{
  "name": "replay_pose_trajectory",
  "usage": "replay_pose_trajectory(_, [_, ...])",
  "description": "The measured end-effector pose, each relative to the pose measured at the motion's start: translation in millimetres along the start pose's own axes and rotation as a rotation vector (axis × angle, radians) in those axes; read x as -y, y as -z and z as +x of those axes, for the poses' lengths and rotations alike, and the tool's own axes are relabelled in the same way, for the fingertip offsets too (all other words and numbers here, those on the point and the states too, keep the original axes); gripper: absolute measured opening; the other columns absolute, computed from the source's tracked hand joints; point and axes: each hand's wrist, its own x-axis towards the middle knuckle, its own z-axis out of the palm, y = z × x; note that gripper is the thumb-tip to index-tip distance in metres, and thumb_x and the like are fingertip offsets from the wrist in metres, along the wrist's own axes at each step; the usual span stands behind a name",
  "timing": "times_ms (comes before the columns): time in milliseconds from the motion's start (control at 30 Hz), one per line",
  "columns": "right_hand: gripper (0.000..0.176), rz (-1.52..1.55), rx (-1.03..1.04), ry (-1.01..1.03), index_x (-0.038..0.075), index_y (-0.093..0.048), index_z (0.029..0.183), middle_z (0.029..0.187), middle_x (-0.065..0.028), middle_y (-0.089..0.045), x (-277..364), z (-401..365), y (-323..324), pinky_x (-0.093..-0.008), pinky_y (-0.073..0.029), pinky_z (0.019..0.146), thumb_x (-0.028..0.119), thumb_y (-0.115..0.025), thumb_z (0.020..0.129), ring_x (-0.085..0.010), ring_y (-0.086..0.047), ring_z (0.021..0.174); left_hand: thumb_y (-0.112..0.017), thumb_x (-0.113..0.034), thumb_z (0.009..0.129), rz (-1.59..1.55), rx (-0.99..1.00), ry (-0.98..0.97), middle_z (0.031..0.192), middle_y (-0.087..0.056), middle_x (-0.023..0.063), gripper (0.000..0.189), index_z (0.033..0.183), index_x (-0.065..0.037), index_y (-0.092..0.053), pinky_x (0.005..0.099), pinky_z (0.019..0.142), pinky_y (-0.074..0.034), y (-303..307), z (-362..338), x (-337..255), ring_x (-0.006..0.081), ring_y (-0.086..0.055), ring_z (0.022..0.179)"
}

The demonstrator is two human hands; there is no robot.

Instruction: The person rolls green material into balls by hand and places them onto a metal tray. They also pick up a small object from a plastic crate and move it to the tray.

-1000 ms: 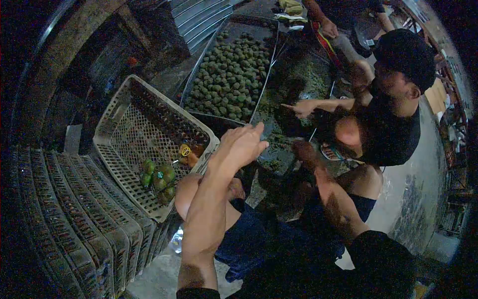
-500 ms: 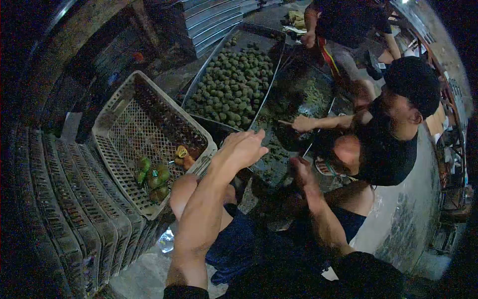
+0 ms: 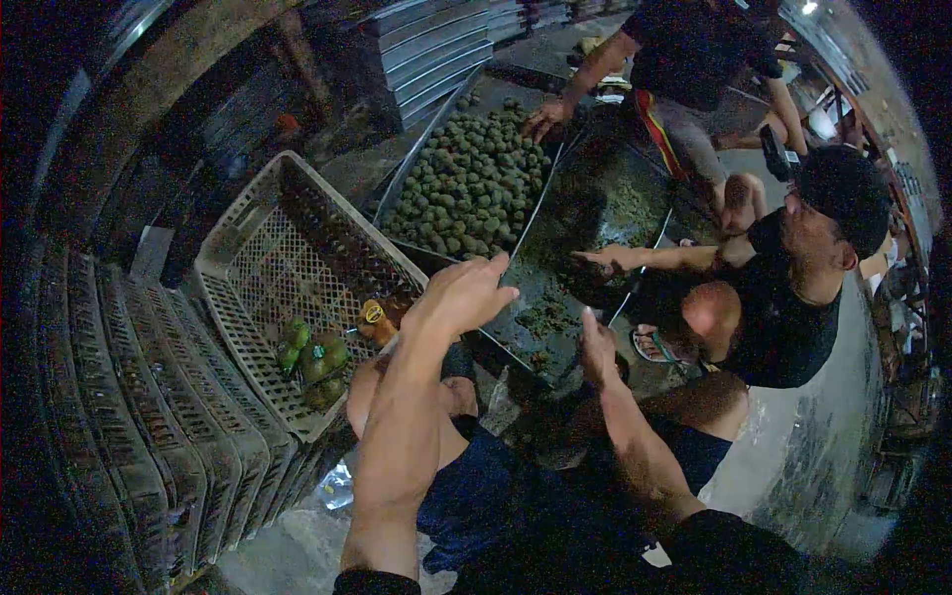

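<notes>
My left hand is raised over the near edge of a dark metal tray, fingers loosely apart and holding nothing. My right hand reaches toward the same tray's near corner; whether it grips anything is too dim to tell. The tray holds scattered green bits. Beyond it a second tray carries a heap of small green round fruits. To my left a tilted white plastic crate holds several green fruits with stickers and an orange-capped item.
A person in black squats at the right, a hand on the dark tray. Another person bends over at the back, a hand on the fruit heap. Stacked white crates stand at my left. My knees are below.
The view has shifted slightly. My left hand stayed raised over the tray edge. The person at the back has reached a hand onto the fruit heap.
</notes>
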Motion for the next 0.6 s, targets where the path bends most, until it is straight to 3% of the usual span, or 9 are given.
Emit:
replay_pose_trajectory(133, [0.035,0.305,0.360,0.155,0.006,-0.058,0.095,0.087,-0.0055,-0.060,16.7,-25.0,2.0,-0.0361,-0.042,0.066,0.040,-0.061,0.087,-0.0178,-0.054,0.073,-0.057,-0.033,0.087,-0.009,0.000,0.007,0.129,-0.050,0.0214,0.054,0.129,0.000,-0.046,0.0395,0.102,-0.038,-6.0,-3.0,6.4,0.0336,-0.048,0.120])
replay_pose_trajectory(200, [0.025,0.761,0.422,-0.099,0.009,-0.059,0.096,0.091,-0.0090,-0.064,40.5,-47.8,17.5,-0.0328,-0.048,0.065,0.031,-0.065,0.086,-0.0196,-0.059,0.074,-0.056,-0.033,0.087,-0.001,-0.015,0.003,0.129,-0.050,0.0220,0.054,0.129,0.000,-0.046,0.0395,0.102,-0.038,-5.9,-2.9,9.1,0.0338,-0.048,0.120])
replay_pose_trajectory(267, [0.023,0.803,0.362,-0.183,0.010,-0.057,0.093,0.088,-0.0079,-0.063,22.0,-39.9,22.3,-0.0296,-0.047,0.056,0.032,-0.060,0.090,-0.0182,-0.060,0.071,-0.056,-0.033,0.088,0.006,0.022,0.013,0.129,-0.050,0.0221,0.054,0.130,0.000,-0.046,0.0403,0.101,-0.038,-5.9,-2.8,9.1,0.0338,-0.048,0.120])
replay_pose_trajectory(333, [0.030,1.218,0.578,-0.248,0.011,-0.059,0.090,0.091,-0.0083,-0.062,2.1,-30.1,19.7,-0.0264,-0.044,0.056,0.041,-0.056,0.091,-0.0167,-0.057,0.072,-0.055,-0.033,0.088,0.009,0.029,0.023,0.129,-0.051,0.0216,0.054,0.131,-0.001,-0.045,0.0407,0.101,-0.038,-3.9,-3.5,6.2,0.0338,-0.048,0.120])
replay_pose_trajectory(367, [0.036,1.055,0.408,-0.271,0.013,-0.057,0.083,0.079,-0.0051,-0.059,-1.6,-26.9,12.4,-0.0279,-0.040,0.051,0.048,-0.053,0.091,-0.0160,-0.051,0.062,-0.055,-0.032,0.088,0.012,0.041,0.032,0.129,-0.051,0.0210,0.054,0.131,-0.001,-0.045,0.0412,0.101,-0.038,-3.5,-4.1,5.2,0.0338,-0.048,0.120])
replay_pose_trajectory(400, [0.036,1.056,0.405,-0.275,0.013,-0.057,0.083,0.079,-0.0051,-0.059,-7.4,-21.1,9.0,-0.0279,-0.040,0.051,0.048,-0.053,0.091,-0.0160,-0.051,0.062,-0.055,-0.032,0.088,0.011,0.046,0.031,0.129,-0.051,0.0210,0.054,0.131,-0.001,-0.045,0.0412,0.101,-0.038,-4.2,-4.3,5.0,0.0338,-0.048,0.120])
replay_pose_trajectory(467, [0.038,0.639,0.290,-0.306,0.014,-0.053,0.075,0.064,-0.0009,-0.050,-29.4,1.3,-6.0,-0.0312,-0.034,0.048,0.050,-0.054,0.089,-0.0154,-0.043,0.053,-0.055,-0.033,0.088,0.008,0.037,0.027,0.129,-0.051,0.0203,0.055,0.132,-0.002,-0.044,0.0421,0.101,-0.038,-4.7,-3.5,3.8,0.0338,-0.047,0.121])
replay_pose_trajectory(533, [0.041,0.463,0.140,-0.138,0.015,-0.048,0.070,0.057,0.0016,-0.042,-11.9,1.7,-19.0,-0.0327,-0.030,0.050,0.051,-0.056,0.087,-0.0133,-0.035,0.050,-0.055,-0.033,0.088,0.015,0.038,0.026,0.129,-0.051,0.0202,0.054,0.131,-0.002,-0.045,0.0420,0.100,-0.039,-3.8,-6.4,0.6,0.0339,-0.048,0.120])
replay_pose_trajectory(600, [0.040,0.095,0.159,0.118,0.012,-0.049,0.073,0.058,0.0015,-0.046,18.7,-13.6,-10.0,-0.0306,-0.032,0.054,0.048,-0.057,0.087,-0.0119,-0.038,0.053,-0.055,-0.033,0.088,0.021,0.044,0.030,0.129,-0.051,0.0201,0.054,0.131,-0.003,-0.045,0.0420,0.100,-0.039,-5.8,-11.6,0.1,0.0340,-0.048,0.120])
